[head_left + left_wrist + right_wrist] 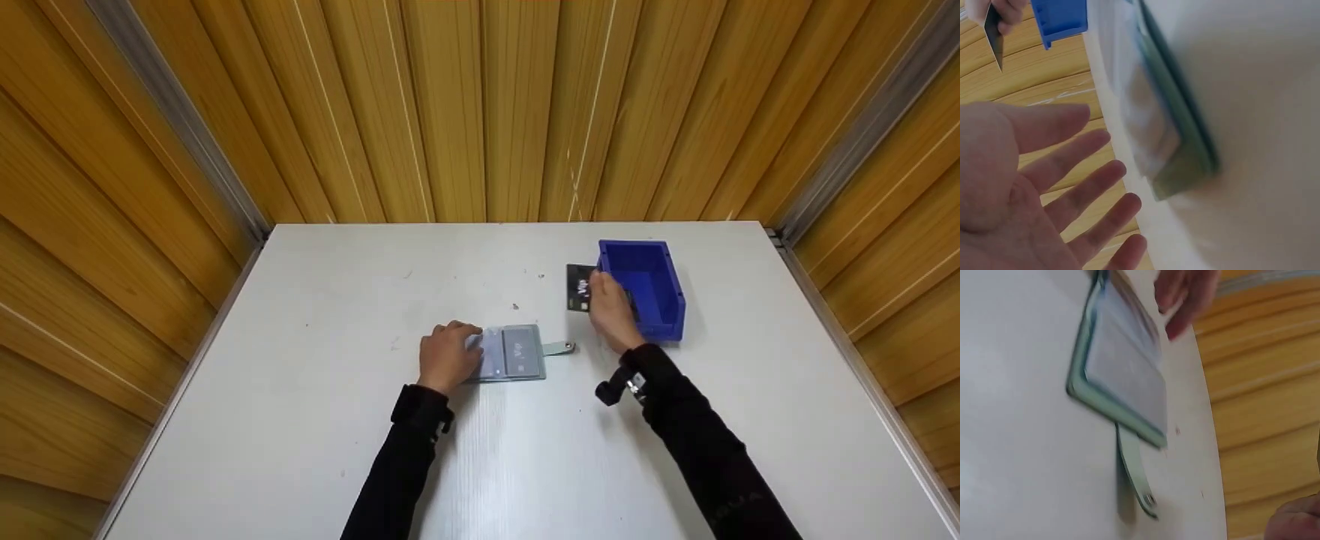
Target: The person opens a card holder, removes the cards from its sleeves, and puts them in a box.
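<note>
- Yellow-brown wood-look panels (480, 112) wall the room on the left, behind and on the right; grey metal rails (180, 112) run up the two far corners;
- the white desk (315, 450) meets the back panels along its far edge; faint scuffs and small dark specks mark its top;
- the left hand (447, 358), black-sleeved, is over the wallet's left part, fingers spread and holding nothing; whether they touch it I cannot tell;
- the pale green card wallet (504, 352) lies open around the desk's middle, clear sleeves up; its snap strap (559, 348) points at the desk's right edge;
- the black card (579, 289) is pinched in the right hand (613, 311), fingers closed on it, just beside the bin;
- the blue bin (660, 331) stands toward the desk's far right corner
</note>
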